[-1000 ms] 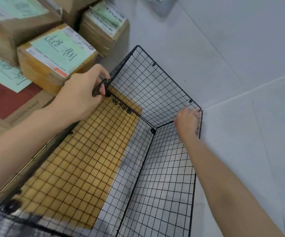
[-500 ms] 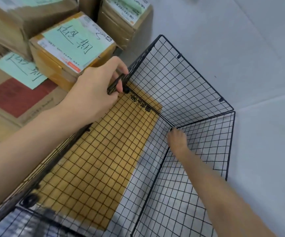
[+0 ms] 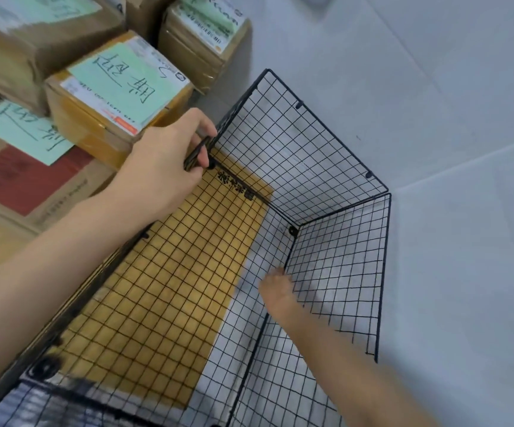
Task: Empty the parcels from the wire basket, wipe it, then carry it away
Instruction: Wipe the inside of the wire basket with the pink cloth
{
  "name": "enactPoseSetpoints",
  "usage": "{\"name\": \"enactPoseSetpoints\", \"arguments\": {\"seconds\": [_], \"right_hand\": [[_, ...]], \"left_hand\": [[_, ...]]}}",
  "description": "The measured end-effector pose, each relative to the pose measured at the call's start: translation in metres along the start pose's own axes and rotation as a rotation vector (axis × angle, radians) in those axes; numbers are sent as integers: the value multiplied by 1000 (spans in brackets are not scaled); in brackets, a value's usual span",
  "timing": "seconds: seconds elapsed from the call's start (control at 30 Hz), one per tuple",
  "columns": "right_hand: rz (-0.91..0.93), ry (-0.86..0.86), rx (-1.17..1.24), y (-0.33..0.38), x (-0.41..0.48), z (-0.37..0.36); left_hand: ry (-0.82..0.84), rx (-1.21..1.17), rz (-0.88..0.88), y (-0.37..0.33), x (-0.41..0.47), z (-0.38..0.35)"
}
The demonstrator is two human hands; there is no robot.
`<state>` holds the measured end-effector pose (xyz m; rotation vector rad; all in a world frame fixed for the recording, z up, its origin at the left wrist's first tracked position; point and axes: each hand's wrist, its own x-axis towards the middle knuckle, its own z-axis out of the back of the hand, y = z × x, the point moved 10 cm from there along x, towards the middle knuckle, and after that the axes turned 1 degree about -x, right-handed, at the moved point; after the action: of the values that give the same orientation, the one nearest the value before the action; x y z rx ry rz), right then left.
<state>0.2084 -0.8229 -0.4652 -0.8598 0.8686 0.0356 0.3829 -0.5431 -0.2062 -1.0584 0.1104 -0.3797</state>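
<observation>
A black wire basket [image 3: 326,155] stands on a white floor, with no parcels inside it. Through its mesh bottom a flat yellow-brown cardboard sheet [image 3: 163,288] with black print shows on the left half. My left hand [image 3: 163,167] grips the basket's rim at the far left corner. My right hand [image 3: 277,291] is down inside the basket, at the seam between the bottom and the right wall. Its fingers point away from me and are hidden, so I cannot tell whether it holds anything.
Cardboard parcels with green handwritten labels are stacked left of the basket: one [image 3: 117,84] right by my left hand, another [image 3: 200,32] behind it. A box with a red label [image 3: 24,180] lies lower left. White floor [image 3: 449,272] spreads to the right.
My right hand left the basket's top right corner, dropped inside, and slid toward me along the bottom edge of the right wall. My left hand kept its grip on the rim.
</observation>
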Motion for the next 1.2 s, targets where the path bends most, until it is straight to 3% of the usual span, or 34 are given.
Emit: {"name": "enactPoseSetpoints", "arguments": {"seconds": [0.1,0.33,0.4,0.5,0.73,0.83,0.93,1.1,1.2], "right_hand": [[0,2,-6,-35,-5,10],[-419,-251,-28,-258,-58,91],[-500,-289,64,-285,-73,98],[-437,-259,108,-247,-71,90],[-17,61,271,5,-57,13],[99,155,247,58,-73,-1],[71,70,242,11,-79,18],[-288,-166,254,-150,-107,73],[-431,-242,331,-190,-122,82]], "left_hand": [[-1,-6,1,0,0,1],[1,-65,-21,0,0,0],[-3,-83,-23,1,0,0],[-3,-87,-27,1,1,-1],[-9,-99,-28,0,0,0],[-11,-100,-25,1,1,0],[-13,-101,-19,1,0,0],[-10,-85,-30,-3,-3,1],[-8,-78,-18,-2,-3,2]]}}
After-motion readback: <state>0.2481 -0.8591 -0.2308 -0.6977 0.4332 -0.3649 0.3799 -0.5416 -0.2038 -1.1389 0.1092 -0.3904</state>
